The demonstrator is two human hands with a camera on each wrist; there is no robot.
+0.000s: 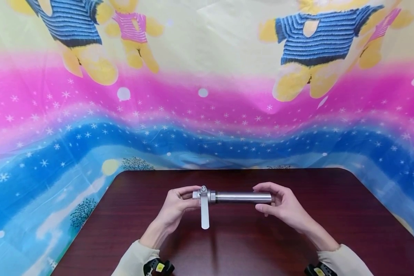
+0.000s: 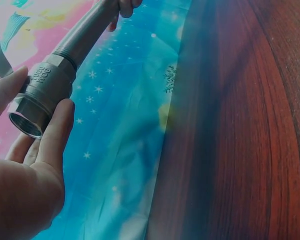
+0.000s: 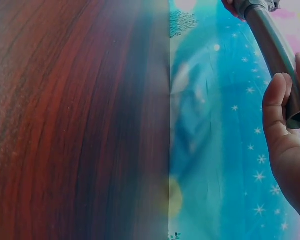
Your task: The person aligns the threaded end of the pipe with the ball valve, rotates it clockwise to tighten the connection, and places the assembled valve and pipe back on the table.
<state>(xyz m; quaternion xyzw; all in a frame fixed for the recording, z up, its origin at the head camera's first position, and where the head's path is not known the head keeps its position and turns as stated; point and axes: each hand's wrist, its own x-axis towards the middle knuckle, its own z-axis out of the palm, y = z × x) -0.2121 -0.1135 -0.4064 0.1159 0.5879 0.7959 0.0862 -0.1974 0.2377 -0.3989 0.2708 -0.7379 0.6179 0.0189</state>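
Observation:
My left hand (image 1: 173,209) grips a metal ball valve (image 2: 47,85) by its open, hex-sided end, thumb and fingers on opposite sides. Raised lettering shows on the valve body, and its flat lever handle (image 1: 205,215) points toward me. A smooth steel pipe (image 1: 241,197) is joined to the valve's other end, with some thread visible at the joint. Near the pipe's hollow free end, my right hand (image 1: 285,203) holds it between thumb and fingers. Valve and pipe lie level, held up over the table, with the lever's end hanging nearest me.
Under the hands is a dark reddish-brown wood-grain table (image 1: 141,237) with rounded far corners. A printed cloth (image 1: 207,115) with bears and snowflakes hangs behind and along the sides. A black strap device (image 1: 158,266) sits at the left wrist, another (image 1: 320,270) at the right.

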